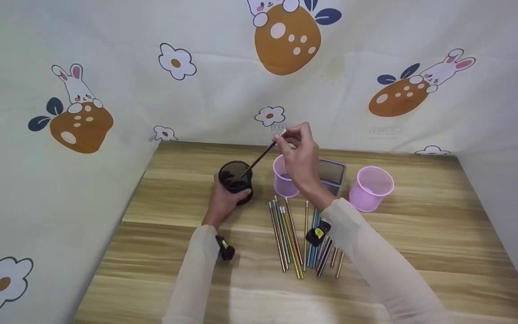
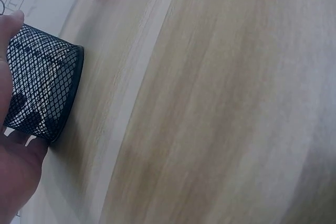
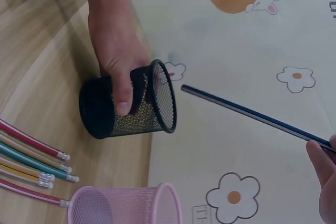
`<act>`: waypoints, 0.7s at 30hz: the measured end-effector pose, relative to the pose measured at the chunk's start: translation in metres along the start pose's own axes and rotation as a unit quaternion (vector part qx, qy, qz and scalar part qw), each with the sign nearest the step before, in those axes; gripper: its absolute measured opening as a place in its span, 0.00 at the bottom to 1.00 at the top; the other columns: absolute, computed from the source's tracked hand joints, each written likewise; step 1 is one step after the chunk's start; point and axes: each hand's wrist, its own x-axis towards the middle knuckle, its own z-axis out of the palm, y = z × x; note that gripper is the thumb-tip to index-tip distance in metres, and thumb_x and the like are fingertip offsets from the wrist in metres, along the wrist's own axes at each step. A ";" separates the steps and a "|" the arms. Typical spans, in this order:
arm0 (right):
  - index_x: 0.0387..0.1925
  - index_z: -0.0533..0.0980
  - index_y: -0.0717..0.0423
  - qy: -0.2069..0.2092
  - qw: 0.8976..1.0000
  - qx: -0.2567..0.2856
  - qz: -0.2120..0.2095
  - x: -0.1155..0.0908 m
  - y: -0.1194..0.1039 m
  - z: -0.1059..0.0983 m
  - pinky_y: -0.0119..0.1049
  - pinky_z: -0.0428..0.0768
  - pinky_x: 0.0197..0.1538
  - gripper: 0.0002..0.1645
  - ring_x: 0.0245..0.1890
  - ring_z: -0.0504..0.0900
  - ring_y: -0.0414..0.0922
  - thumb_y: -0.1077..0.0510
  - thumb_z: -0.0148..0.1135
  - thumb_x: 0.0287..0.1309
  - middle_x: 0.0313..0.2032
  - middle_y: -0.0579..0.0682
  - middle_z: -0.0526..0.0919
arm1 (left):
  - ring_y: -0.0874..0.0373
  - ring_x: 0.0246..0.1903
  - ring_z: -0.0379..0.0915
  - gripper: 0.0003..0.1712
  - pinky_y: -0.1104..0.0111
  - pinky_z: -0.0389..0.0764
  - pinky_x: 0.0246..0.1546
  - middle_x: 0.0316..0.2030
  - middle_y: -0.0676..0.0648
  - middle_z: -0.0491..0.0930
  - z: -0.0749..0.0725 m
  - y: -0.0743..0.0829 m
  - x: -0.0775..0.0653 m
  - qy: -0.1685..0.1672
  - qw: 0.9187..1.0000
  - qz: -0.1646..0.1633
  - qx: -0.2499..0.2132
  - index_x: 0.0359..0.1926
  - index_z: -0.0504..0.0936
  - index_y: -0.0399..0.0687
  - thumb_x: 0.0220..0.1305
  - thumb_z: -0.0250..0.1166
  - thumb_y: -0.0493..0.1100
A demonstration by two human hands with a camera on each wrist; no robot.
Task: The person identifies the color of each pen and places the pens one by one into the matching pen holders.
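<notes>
Head view: the left hand [image 1: 225, 202] grips the black cup [image 1: 232, 171], its fingers curled round the side and its thumb at the front. The cup is on the left part of the worktop [image 1: 160, 252], mouth upward. The right hand [image 1: 303, 157] pinches a dark pencil [image 1: 263, 155] near its pale upper end; the pencil slants down to the left, its lower end in line with the cup's mouth. Below and behind the right hand is one pink cup [image 1: 283, 186], partly hidden; right of it come a grey basket [image 1: 343, 173], then a second pink cup [image 1: 363, 198]. Nearer the person, loose pencils [image 1: 291, 238] lie side by side, some hidden by the right wrist. The sleeves [image 1: 196, 274] are pale, with a black device [image 1: 226, 251] at the left wrist. Behind, a cloth [image 1: 223, 99] shows rabbits and flowers.

Left wrist view: the black cup is wire mesh, with the left thumb on one side and fingers on the other. Part of a pink cup shows at the top, pencil ends just beside it.

Right wrist view: the dark pencil's lower end is just apart from the black cup's rim, outside the mouth. The right fingertips hold its other end at the edge of view. Loose pencils point their eraser ends towards the cups.
</notes>
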 end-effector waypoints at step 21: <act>0.37 0.78 0.68 -0.043 0.996 -0.073 0.037 -0.031 0.056 0.024 0.45 0.89 0.42 0.07 0.38 0.89 0.55 0.65 0.66 0.61 0.38 0.63 0.87 | 0.42 0.69 0.65 0.56 0.53 0.63 0.74 0.66 0.33 0.71 0.000 -0.005 0.004 0.014 0.999 0.020 0.041 0.69 0.58 0.37 0.44 0.82 0.43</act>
